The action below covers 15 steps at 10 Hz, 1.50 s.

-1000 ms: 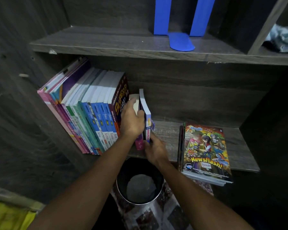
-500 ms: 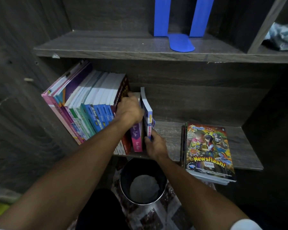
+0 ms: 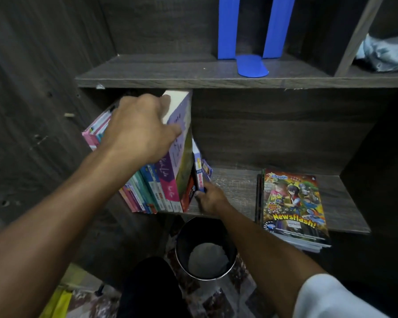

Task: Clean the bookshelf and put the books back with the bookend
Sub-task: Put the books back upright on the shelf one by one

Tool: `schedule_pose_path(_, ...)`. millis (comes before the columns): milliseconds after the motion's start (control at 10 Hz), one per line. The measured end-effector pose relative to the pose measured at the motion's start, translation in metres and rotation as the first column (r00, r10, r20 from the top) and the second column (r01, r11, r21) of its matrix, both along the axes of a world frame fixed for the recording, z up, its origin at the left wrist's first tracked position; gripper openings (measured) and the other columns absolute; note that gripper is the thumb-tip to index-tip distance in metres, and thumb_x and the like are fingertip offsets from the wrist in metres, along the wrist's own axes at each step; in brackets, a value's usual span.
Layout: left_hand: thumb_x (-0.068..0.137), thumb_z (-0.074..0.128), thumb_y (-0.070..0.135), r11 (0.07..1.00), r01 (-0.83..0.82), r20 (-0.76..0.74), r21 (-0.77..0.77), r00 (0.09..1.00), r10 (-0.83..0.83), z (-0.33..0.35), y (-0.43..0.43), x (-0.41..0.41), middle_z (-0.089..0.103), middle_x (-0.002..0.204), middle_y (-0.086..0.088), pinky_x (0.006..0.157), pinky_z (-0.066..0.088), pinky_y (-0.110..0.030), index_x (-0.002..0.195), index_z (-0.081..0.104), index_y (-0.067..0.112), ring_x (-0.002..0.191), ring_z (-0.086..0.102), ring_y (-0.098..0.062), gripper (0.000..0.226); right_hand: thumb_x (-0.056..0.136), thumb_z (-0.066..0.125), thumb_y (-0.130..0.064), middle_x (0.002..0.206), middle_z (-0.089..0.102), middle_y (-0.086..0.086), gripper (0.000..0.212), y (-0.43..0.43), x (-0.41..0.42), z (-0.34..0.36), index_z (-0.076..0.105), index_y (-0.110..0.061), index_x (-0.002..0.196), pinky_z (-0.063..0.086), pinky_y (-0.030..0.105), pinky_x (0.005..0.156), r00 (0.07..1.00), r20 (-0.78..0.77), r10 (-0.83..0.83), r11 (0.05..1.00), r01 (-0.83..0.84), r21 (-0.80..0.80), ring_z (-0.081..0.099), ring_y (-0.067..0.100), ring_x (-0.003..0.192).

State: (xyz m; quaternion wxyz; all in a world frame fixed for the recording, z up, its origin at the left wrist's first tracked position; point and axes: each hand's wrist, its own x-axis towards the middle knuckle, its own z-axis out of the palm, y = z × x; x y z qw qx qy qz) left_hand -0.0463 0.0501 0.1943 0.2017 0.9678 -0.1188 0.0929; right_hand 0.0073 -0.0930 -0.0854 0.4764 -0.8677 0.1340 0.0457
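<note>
Left hand [image 3: 140,127]: being clenched over the top of the purple book [image 3: 183,115], so the leaning row [image 3: 147,193] is being propped.
Right hand [image 3: 210,199]: the thin blue book [image 3: 199,173] is being pinched low, for steadying.
Bookend [image 3: 252,65]: being left standing on the upper shelf [image 3: 170,72].

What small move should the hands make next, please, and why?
Probably slide the thin blue book flush against the purple book: the right hand pinches its lower end, while the left hand grips the purple book's top.
</note>
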Motion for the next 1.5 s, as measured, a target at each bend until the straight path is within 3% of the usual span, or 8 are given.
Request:
schedule_pose_path(200,0.087,0.064,0.039,1.0,0.016,0.031,-0.021,0.999,-0.015,0.019,0.02,-0.028,0.057,0.138,-0.002,0.094,0.049,-0.033,0.137,0.053,0.031,0.114,0.06,-0.026,0.052,0.102,0.044,-0.011,0.158,0.032,0.013,0.064,0.0,-0.017,0.016,0.015,-0.02,0.158,0.031,0.021,0.103,0.985,-0.093,0.144,0.99,-0.143,0.02,0.033,0.029,0.144)
schedule_pose_path(400,0.089,0.065,0.036,0.992,0.03,-0.009,-0.119,0.999,-0.031,-0.011,0.006,-0.016,0.055,0.14,-0.003,0.098,0.048,-0.032,0.14,0.052,0.026,0.117,0.059,-0.022,0.054,0.104,0.036,0.001,0.141,0.046,0.01,0.036,-0.02,-0.058,0.035,0.05,-0.008,0.136,0.045,0.016,0.058,0.996,0.05,0.068,0.949,-0.08,0.306,0.064,0.015,0.11)
schedule_pose_path(600,0.094,0.061,0.032,0.971,0.02,-0.015,-0.239,1.0,-0.025,-0.054,-0.024,0.009,0.063,0.122,-0.012,0.084,0.054,-0.038,0.134,0.056,0.014,0.097,0.064,-0.027,0.043,0.095,0.054,0.008,0.139,0.051,-0.004,0.06,-0.037,-0.083,0.052,0.041,-0.018,0.147,0.05,0.023,0.097,0.978,0.188,-0.087,0.901,-0.003,0.433,0.053,0.015,0.13)
schedule_pose_path(700,0.095,0.058,0.029,0.964,0.013,-0.008,-0.265,1.0,-0.016,-0.079,-0.044,0.024,0.066,0.107,-0.017,0.079,0.051,-0.037,0.126,0.06,0.01,0.096,0.063,-0.032,0.036,0.088,0.071,-0.008,0.123,0.056,-0.024,0.074,-0.023,-0.082,0.049,0.036,-0.027,0.15,0.043,0.001,0.081,0.966,0.256,0.013,0.919,-0.112,0.377,0.058,-0.016,0.106)
schedule_pose_path(1000,0.094,0.056,0.022,0.9,-0.1,-0.117,-0.425,0.992,0.055,-0.163,-0.064,0.038,0.064,0.113,-0.021,0.084,0.049,-0.04,0.143,0.038,0.007,0.103,0.061,-0.037,0.055,0.092,0.066,-0.016,0.143,0.054,0.008,0.072,-0.02,-0.031,-0.01,0.029,-0.026,0.154,0.044,0.033,0.103,0.987,0.149,0.055,0.998,-0.057,0.008,0.054,0.026,0.128)
schedule_pose_path(1200,0.095,0.054,0.027,0.882,-0.116,-0.187,-0.456,0.982,0.032,-0.188,-0.045,0.026,0.069,0.099,-0.006,0.069,0.044,-0.033,0.143,0.026,0.015,0.091,0.064,-0.025,0.057,0.072,0.084,-0.05,0.137,0.059,0.017,0.084,-0.018,-0.031,-0.026,0.051,-0.022,0.144,0.045,0.048,0.099,0.972,0.236,-0.008,0.997,-0.01,0.072,0.057,0.036,0.121)
schedule_pose_path(1300,0.095,0.054,0.02,0.907,-0.078,-0.217,-0.414,0.976,-0.015,-0.186,-0.044,0.027,0.062,0.101,-0.007,0.064,0.044,-0.028,0.153,-0.007,0.031,0.084,0.061,-0.021,0.085,0.089,0.069,-0.004,0.147,0.049,0.007,0.086,-0.01,-0.022,-0.025,0.021,-0.036,0.154,0.047,0.029,0.1,0.968,0.252,-0.002,0.996,-0.02,0.087,0.052,0.025,0.129)
schedule_pose_path(1500,0.094,0.059,0.022,0.935,-0.042,-0.29,-0.353,0.955,-0.067,-0.185,-0.043,0.039,0.056,0.117,-0.013,0.065,0.046,-0.024,0.148,-0.028,0.029,0.086,0.059,-0.02,0.103,0.101,0.054,-0.028,0.123,0.067,0.007,0.041,-0.009,-0.001,-0.014,0.053,-0.016,0.139,0.048,0.015,0.083,0.97,0.243,-0.024,0.996,0.045,-0.082,0.066,0.019,0.112)
